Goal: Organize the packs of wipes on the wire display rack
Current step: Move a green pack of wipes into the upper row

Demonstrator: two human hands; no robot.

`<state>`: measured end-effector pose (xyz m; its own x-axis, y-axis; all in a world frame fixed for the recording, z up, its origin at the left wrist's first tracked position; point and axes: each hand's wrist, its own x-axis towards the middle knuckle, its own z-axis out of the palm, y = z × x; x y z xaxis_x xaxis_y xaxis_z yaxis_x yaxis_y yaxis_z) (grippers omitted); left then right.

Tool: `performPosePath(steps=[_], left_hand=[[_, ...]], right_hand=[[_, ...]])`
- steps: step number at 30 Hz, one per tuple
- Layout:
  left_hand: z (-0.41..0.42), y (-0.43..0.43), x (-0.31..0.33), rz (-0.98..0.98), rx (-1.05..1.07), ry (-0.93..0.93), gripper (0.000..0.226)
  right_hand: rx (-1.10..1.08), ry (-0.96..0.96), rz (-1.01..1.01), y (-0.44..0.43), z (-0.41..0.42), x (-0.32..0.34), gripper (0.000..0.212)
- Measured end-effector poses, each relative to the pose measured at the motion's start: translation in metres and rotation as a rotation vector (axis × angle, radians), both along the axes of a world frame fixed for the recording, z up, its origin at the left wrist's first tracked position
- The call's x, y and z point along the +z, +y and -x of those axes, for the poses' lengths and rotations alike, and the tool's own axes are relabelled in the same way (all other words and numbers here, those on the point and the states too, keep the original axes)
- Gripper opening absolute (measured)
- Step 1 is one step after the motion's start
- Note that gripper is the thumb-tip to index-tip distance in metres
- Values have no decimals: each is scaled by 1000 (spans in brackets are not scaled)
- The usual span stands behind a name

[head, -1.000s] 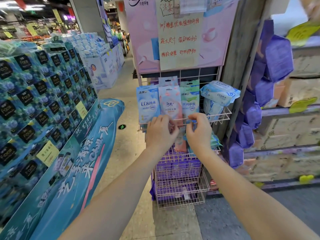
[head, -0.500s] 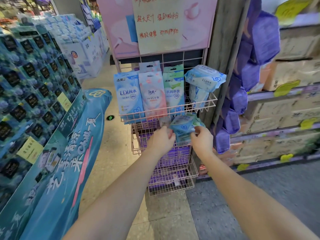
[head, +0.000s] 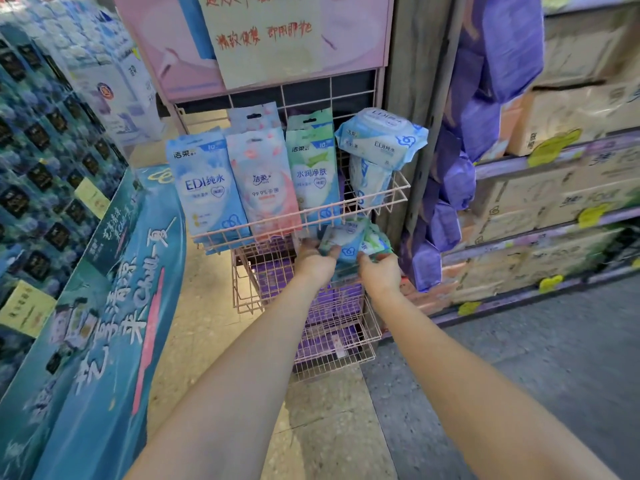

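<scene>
A pink wire display rack [head: 388,199] holds upright wipe packs in its top basket: a blue pack [head: 207,188], a pink pack [head: 265,181] and a green pack [head: 313,171]. At its right end, two white-blue packs [head: 381,140] lie stacked at a tilt. Just below that basket, my left hand [head: 317,259] and my right hand [head: 379,271] together grip a small bundle of blue and green wipe packs [head: 353,239]. Purple packs [head: 329,306] fill the lower baskets.
A blue promotional stand [head: 114,306] and stacked dark-blue boxes [head: 41,161] crowd the left. Purple bags [head: 485,98] hang on a post at the right, beside shelves of cartons [head: 554,202]. A pink sign [head: 277,36] tops the rack. Open floor lies below.
My hands dropped from the top basket's front wire to just under it and now hold a bundle of small packs. The view has tilted downward and moved closer.
</scene>
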<state>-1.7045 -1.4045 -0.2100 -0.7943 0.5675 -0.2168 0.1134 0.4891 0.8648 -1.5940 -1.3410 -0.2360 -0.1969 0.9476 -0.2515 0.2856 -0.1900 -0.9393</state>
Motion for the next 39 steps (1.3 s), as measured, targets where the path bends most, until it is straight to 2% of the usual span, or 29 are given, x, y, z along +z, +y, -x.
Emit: performPosePath(steps=[3,8,12,14,18,21,24,27,28,30,31,32,36,39], left_hand=[[-1,0,-3,-62,2,-40,46],[1,-6,-5,-116,-91,-115,48],[-6,-11,-12,-148,-187,-223,47],[-9,-15,-16,-177,-206,-266,49],[-15,-25,-14,-32,-259,-97,60],[-23,-30,-12,-1,-259,-8,62],[-36,-36,-16,20,-278,87,48],[-47,-42,-22,18,-237,95,48],[-49,-43,-24,-5,-212,64,52],[-54,-46,-26,-69,-178,-51,79],[-56,-48,-27,-93,-167,-114,92],[-57,-50,-28,-117,-159,-170,95],[-57,-55,-28,-198,-141,-392,61],[-57,-59,-30,-210,-127,-441,45]], right_hand=[[13,43,11,-4,3,-3,39],[-37,185,38,-15,1,-9,45],[-61,245,-26,-19,-4,-15,23],[-63,276,-12,-20,-9,-16,22],[-74,357,12,-23,-18,-19,2],[-70,379,40,-28,-24,-18,13],[-12,326,56,-33,-28,-18,31],[53,275,8,-38,-34,-19,31],[62,284,7,-39,-35,-19,28],[65,315,31,-39,-38,-19,28],[65,332,49,-39,-40,-19,33],[61,357,76,-38,-43,-20,38],[46,416,180,-38,-52,-30,30],[2,447,244,-41,-55,-35,23]])
